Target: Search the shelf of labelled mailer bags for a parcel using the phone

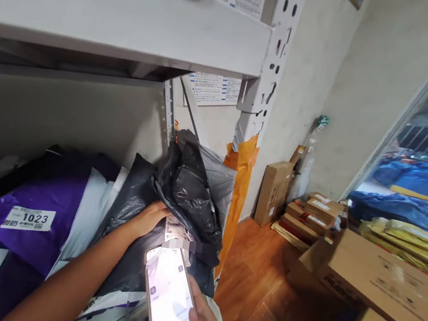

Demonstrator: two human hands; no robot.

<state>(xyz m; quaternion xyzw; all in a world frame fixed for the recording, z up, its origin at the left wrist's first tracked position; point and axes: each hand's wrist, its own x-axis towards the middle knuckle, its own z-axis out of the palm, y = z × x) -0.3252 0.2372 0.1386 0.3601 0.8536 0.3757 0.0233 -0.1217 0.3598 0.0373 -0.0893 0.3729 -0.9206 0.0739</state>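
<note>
In the head view my right hand point(205, 313) grips a phone point(173, 298) with a lit white screen and a red button at its lower edge. Just beyond the phone's top lies a pale label point(175, 231) on a black plastic parcel bag point(120, 259). My left hand point(153, 219) is at that label's left side, its fingers closed on a fold of the black bag; the fingertips are partly hidden. Another crumpled black bag point(190, 184) rises above both hands, leaning against the shelf's end.
Purple parcel bags point(60, 202) labelled 1023 and 1015 fill the shelf at left. Overhead runs a white shelf beam point(123, 15), joined to a perforated post point(278, 58) with orange tape. Cardboard boxes point(387, 291) stand on the wooden floor point(257, 278) at right.
</note>
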